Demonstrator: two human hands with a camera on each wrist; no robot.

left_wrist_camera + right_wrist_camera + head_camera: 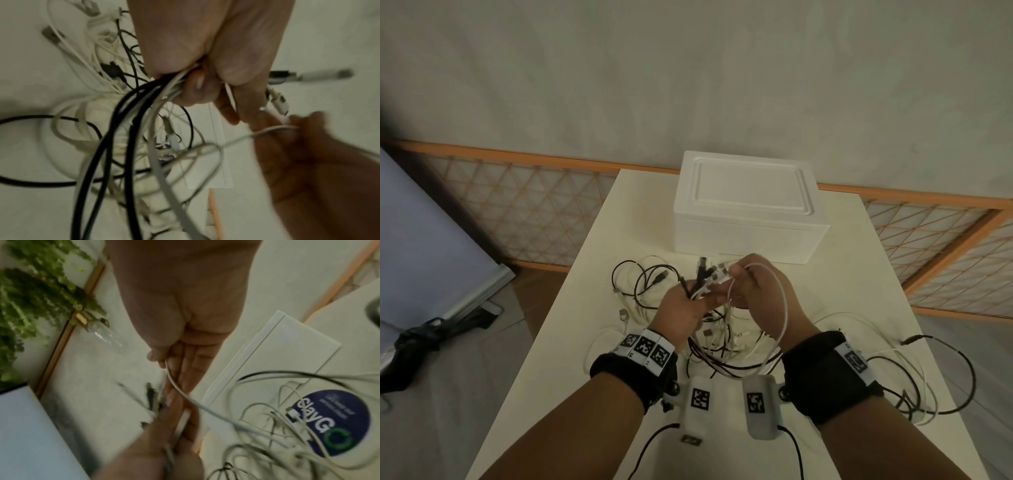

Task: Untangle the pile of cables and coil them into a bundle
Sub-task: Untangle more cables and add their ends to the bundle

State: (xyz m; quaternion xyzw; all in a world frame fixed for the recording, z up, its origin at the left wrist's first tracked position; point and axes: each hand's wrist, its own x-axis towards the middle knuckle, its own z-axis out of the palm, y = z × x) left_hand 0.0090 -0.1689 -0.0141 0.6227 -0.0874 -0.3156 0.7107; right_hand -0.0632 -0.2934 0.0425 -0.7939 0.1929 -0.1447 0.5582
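Observation:
A tangle of black and white cables lies on the white table. My left hand is raised just above it and grips a bunch of cable ends, black and white, in its fist. Their plugs stick up past the fingers. My right hand touches the left hand. It pinches a thin white cable between thumb and fingers. That cable loops over the back of the right hand and down into the tangle. The right hand looks blurred in the left wrist view.
A closed white foam box stands just behind the hands. More loose cables trail to the table's right edge. A round blue sticker shows under the cables. An orange lattice fence runs behind the table.

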